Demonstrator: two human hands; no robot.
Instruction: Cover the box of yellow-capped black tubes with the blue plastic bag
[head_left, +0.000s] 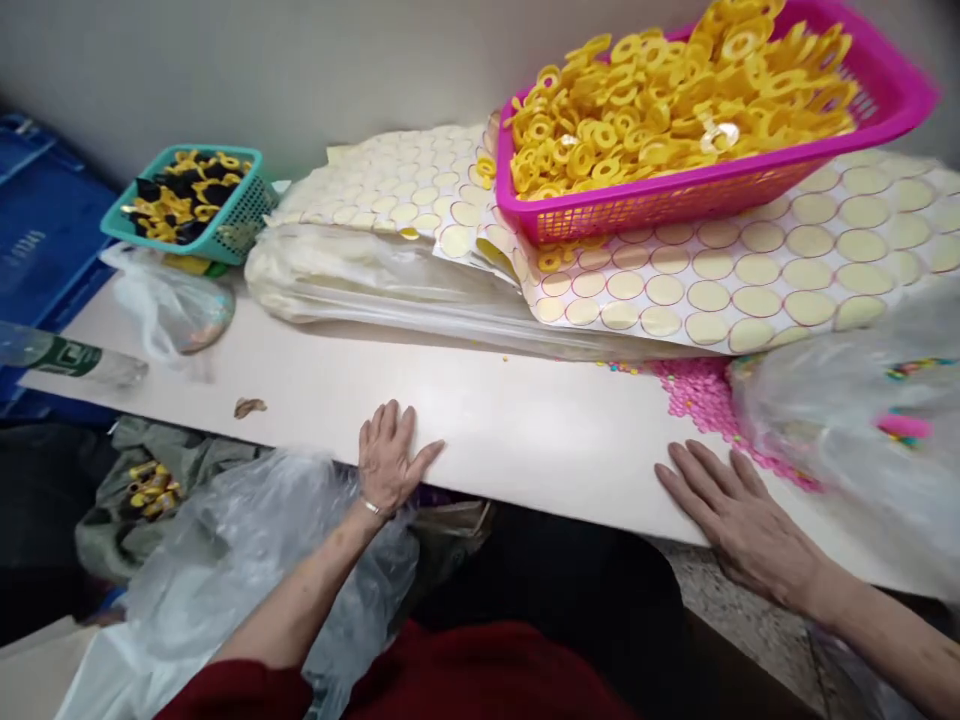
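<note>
My left hand [390, 460] lies on the front edge of the white tabletop [517, 420], fingers stretched out, holding nothing. Farther right, my right hand [739, 510] rests palm down near the same edge with its fingers extended, also without anything in it. Just beyond the right fingertips is a spread of small pink pieces [697, 400]. A clear plastic bag [847, 400] with some colourful bits in it stands to the right of them. Left of my left hand, a small brown scrap [250, 407] sits on the table.
A magenta basket [675, 185] heaped with yellow ring-shaped pieces [637, 110] stands on sheets of cream ovals [720, 290]. At the back left are a teal basket [240, 215] of yellow and black pieces, a knotted plastic bag [169, 300] and a bottle [75, 358]. Plastic bags [247, 540] hang below the front edge.
</note>
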